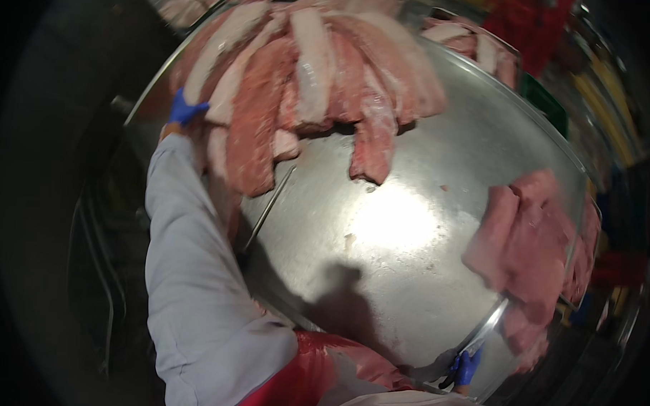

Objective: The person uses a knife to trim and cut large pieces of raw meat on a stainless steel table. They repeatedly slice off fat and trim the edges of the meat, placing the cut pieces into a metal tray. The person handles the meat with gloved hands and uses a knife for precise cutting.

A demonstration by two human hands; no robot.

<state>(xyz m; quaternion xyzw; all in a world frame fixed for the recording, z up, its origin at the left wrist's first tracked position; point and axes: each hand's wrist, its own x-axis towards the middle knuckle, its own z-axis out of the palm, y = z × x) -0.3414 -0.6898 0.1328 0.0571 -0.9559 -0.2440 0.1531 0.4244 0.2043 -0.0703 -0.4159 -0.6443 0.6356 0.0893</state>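
Note:
At the far left of the steel table, my left hand in a blue glove grips the near end of a long, pale strip of pork. My right hand, also gloved in blue, is low at the table's near right edge, closed round the handle of a knife. Its blade points up and right toward a heap of pink meat pieces. Beside my left forearm lies a thin metal rod, its lower end in shadow.
Several long meat strips pile across the far side of the steel table; one shorter strip juts toward me. Behind the far right rim stands a bin of meat, near a green container. More meat sits past the right edge.

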